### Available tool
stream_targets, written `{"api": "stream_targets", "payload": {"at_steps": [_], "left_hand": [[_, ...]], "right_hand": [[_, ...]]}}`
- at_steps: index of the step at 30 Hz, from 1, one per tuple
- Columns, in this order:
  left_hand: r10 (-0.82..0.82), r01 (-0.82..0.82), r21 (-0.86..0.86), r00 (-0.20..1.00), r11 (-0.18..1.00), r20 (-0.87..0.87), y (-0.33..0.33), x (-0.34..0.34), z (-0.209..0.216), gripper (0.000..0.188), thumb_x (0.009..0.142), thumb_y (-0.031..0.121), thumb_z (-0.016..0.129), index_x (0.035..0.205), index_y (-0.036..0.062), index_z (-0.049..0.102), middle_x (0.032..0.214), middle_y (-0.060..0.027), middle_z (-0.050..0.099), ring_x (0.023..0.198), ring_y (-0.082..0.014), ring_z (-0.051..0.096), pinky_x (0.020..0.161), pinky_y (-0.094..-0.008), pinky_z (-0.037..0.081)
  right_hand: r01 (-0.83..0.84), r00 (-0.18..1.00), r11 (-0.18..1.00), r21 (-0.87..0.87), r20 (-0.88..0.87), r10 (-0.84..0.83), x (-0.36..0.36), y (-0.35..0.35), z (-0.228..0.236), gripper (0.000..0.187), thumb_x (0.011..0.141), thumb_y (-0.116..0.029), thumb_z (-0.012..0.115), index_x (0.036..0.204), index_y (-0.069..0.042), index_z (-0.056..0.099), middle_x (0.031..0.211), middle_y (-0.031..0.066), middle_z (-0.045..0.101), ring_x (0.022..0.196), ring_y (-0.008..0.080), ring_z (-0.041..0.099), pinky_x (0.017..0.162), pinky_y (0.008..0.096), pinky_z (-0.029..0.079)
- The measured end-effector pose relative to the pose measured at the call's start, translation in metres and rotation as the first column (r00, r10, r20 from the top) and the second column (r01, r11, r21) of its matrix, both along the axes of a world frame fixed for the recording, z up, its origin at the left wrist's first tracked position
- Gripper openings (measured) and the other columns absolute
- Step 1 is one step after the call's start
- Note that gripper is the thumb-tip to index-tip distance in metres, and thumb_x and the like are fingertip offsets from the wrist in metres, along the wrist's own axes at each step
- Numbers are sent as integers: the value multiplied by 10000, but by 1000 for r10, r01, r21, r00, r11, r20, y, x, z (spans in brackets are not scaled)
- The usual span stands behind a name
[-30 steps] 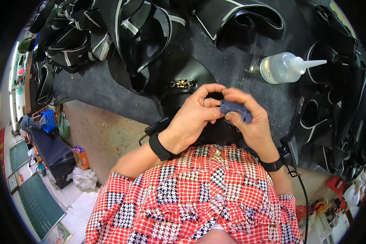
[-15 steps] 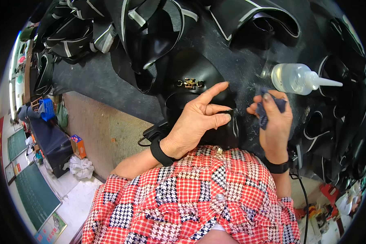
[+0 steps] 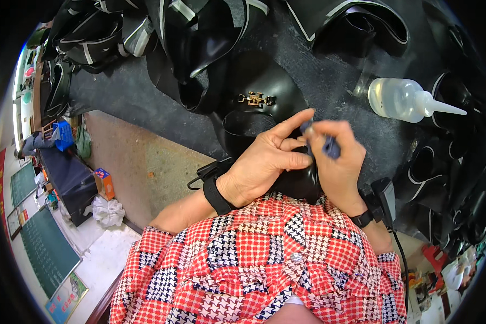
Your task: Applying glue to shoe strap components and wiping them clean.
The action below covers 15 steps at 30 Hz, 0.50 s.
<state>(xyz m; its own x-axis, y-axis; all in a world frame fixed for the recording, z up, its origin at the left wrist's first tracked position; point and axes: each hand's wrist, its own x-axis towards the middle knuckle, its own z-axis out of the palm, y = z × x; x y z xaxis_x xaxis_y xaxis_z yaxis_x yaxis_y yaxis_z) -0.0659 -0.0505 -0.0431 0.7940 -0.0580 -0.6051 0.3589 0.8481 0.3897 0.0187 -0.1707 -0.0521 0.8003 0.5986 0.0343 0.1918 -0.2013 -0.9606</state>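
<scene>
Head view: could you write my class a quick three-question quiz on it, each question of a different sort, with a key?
1. Multiple choice: what colour is the small item in the right hand?
a) red
b) dark blue
c) white

2. True or false: the bottle is to the right of the gold fitting.

3. Fill in the colour: the left hand holds a shiny ____ piece.

Key: 1 b; 2 true; 3 black.

Cloth (image 3: 331, 147) in right hand (image 3: 339, 168), bottle (image 3: 397, 100) farther right on table (image 3: 129, 100).
</scene>
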Motion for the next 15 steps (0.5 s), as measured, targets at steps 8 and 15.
{"api": "stream_targets", "payload": {"at_steps": [8, 15], "left_hand": [[-12, 12, 0, 1000, 1000, 1, 8, -2, 5, 815, 756, -123, 594, 1424, 120, 197, 1002, -106, 632, 965, -136, 593, 840, -251, 481], [94, -75, -258, 993, 963, 64, 9, -5, -4, 774, 782, -56, 617, 1420, 106, 210, 888, -41, 642, 852, -104, 601, 824, -244, 462]], "right_hand": [[333, 599, 913, 235, -801, -13, 27, -18, 11, 254, 870, -88, 570, 1089, -3, 471, 996, 152, 589, 891, 207, 611, 833, 338, 495], [-247, 895, 960, 134, -349, 279, 2, -17, 6, 302, 733, -5, 682, 1009, -41, 564, 1056, 93, 610, 975, 185, 607, 809, 283, 473]]}}
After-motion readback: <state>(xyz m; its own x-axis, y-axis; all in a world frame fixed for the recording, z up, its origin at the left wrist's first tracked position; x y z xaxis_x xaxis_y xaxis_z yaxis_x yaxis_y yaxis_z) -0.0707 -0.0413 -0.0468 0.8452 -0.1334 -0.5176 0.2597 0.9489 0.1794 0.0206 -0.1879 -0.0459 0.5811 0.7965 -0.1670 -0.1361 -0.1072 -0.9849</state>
